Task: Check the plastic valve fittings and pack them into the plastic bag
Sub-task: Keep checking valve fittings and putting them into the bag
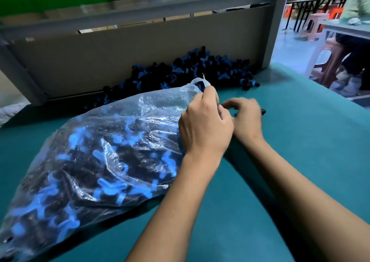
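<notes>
Teal worktop (300,161) carries everything, with a grey board (120,61) standing along its far edge. Across its left side lies the clear plastic bag (90,161), bulging with black and blue valve fittings. More loose fittings (190,69) are heaped against the board behind the bag. Of the hands, the left hand (206,125) pinches the bag's mouth near its upper right corner, and the right hand (247,117), just beside it, curls around a small black fitting (263,111) on the worktop.

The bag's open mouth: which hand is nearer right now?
Left. The left hand pinches the plastic bag at its mouth; the right hand sits beside it, gripping a dark fitting.
</notes>
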Tool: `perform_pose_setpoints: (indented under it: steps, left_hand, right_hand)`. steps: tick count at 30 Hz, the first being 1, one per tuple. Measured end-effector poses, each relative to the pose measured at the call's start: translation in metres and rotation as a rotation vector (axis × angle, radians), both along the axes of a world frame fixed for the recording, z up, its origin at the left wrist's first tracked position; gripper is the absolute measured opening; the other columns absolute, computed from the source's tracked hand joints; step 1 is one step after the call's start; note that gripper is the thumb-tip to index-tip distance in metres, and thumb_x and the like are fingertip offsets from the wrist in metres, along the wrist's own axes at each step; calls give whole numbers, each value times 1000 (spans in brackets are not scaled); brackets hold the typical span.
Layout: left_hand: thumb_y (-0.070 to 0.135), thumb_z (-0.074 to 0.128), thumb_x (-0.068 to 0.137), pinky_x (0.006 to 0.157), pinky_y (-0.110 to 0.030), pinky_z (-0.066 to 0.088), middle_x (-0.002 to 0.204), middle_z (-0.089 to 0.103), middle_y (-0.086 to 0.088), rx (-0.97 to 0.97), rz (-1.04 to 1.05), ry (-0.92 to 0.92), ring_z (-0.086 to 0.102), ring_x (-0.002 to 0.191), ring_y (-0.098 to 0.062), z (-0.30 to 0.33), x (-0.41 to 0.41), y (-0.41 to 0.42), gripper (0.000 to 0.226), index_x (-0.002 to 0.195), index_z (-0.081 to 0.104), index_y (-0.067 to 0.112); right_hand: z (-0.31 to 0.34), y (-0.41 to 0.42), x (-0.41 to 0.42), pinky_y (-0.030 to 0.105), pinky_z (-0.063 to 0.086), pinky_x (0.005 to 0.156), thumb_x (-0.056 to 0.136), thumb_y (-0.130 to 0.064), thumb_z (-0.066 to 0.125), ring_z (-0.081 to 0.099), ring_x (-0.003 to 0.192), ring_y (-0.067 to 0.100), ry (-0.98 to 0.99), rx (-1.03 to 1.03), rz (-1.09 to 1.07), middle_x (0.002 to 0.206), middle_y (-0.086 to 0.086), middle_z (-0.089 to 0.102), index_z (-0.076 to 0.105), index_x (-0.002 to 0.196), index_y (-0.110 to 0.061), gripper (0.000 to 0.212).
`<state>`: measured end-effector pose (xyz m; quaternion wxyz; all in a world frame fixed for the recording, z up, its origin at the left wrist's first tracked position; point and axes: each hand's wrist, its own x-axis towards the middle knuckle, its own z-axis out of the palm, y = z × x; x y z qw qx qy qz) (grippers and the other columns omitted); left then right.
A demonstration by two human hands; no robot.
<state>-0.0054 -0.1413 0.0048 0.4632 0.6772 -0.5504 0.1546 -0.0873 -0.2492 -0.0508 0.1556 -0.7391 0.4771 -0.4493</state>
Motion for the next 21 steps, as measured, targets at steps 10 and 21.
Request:
perform_pose_setpoints:
  steps: [10, 21]
  left_hand:
    - [2, 57, 80, 63, -47, 42, 87, 57, -12, -122, -366, -187, 53, 78, -36, -39, -51, -4, 10, 89, 59, 8]
    - [25, 62, 102, 45, -29, 55, 93, 70, -19, 199, -354, 1160, 70, 51, -22, -84, -26, -40, 22, 108, 48, 9]
  right_hand:
    - [-33, -16, -57, 29, 30, 55, 86, -20, 58, 45, 70, 21, 28, 229, -136, 75, 0, 49, 51, 72, -12, 18]
    - [-28, -3, -62, 40, 60, 83, 70, -12, 91, 70, 92, 18, -271, 220, 368, 90, -4, 73, 74, 82, -21, 22]
